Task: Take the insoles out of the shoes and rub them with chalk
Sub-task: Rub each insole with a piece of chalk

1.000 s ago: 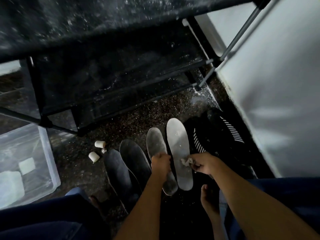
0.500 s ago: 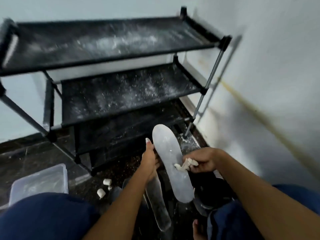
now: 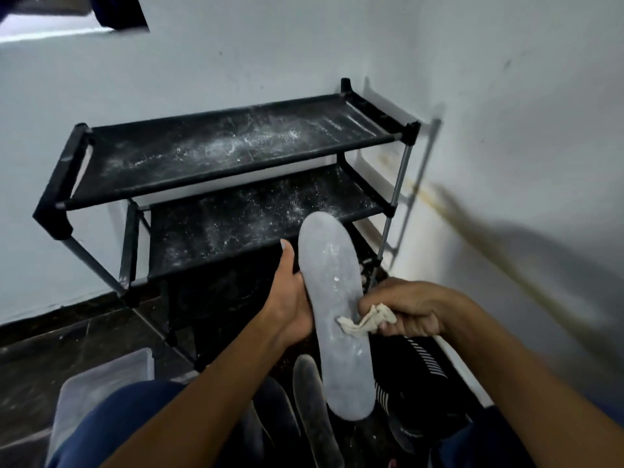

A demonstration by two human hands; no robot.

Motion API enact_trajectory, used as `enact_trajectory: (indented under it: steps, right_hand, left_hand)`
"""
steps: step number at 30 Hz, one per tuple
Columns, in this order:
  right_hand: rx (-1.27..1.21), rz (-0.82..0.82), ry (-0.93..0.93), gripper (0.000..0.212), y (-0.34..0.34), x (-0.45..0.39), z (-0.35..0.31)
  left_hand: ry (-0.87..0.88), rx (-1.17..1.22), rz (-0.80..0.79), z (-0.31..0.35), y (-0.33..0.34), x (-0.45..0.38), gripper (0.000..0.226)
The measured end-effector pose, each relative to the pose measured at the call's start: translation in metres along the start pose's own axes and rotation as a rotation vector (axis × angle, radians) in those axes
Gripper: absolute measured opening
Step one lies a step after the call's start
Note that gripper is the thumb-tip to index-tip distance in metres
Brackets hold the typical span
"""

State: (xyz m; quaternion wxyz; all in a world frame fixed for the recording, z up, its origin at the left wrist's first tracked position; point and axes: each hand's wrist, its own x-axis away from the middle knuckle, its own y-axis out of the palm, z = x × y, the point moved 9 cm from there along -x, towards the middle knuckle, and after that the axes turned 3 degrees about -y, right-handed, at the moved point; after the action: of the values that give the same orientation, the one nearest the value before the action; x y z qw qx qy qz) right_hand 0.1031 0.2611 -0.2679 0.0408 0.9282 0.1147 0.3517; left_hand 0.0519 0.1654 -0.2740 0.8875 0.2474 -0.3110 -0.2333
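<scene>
Head view: the left hand (image 3: 290,298) grasps a pale insole (image 3: 332,315) by its edge, holding it up in front of a dusty black shoe rack (image 3: 216,170). Beside it, the right hand (image 3: 410,309) pinches a crumpled cloth (image 3: 363,320) against the insole's surface. A darker insole (image 3: 312,400) lies on the floor below, next to a black striped shoe (image 3: 425,369).

Chalk-whitened grey insole (image 3: 332,298) held upright, toe up.
</scene>
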Motion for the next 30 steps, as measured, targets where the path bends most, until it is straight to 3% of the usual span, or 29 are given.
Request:
enact_trajectory:
  steps: [8,12,15,18,20,23,25,30]
  right_hand:
    - [0.247,-0.101,0.014,0.008,0.003,-0.019,-0.008]
    - [0.240,-0.109,-0.080,0.031,-0.028,-0.006,-0.031]
    - [0.214,0.127,-0.264,0.020,-0.059,-0.001,-0.059]
    - [0.230,0.477,-0.653,0.021,-0.074,0.009,-0.091]
    - [0.371,0.592,-0.870,0.023,-0.058,0.019,-0.105]
    - [0.803,0.695,-1.065,0.018,-0.021,0.030,-0.110]
    - [1.030,0.710,-1.112,0.016,-0.002,0.031,-0.107]
    - [1.197,0.693,-1.024,0.017,0.012,0.025,-0.101]
  left_hand:
    - [-0.080,0.150,-0.143,0.005,0.000,-0.023,0.112]
    - [-0.105,0.224,-0.099,0.001,-0.015,-0.031,0.108]
    - [-0.157,0.280,-0.091,-0.013,-0.016,-0.029,0.103]
    - [-0.199,0.276,-0.121,-0.029,-0.007,-0.026,0.099]
    - [-0.220,0.269,-0.147,-0.038,0.000,-0.025,0.097]
    - [-0.219,0.226,-0.205,-0.043,0.015,-0.023,0.092]
    - [-0.223,0.211,-0.216,-0.045,0.021,-0.022,0.088]
    - [-0.216,0.192,-0.178,-0.046,0.020,-0.024,0.084]
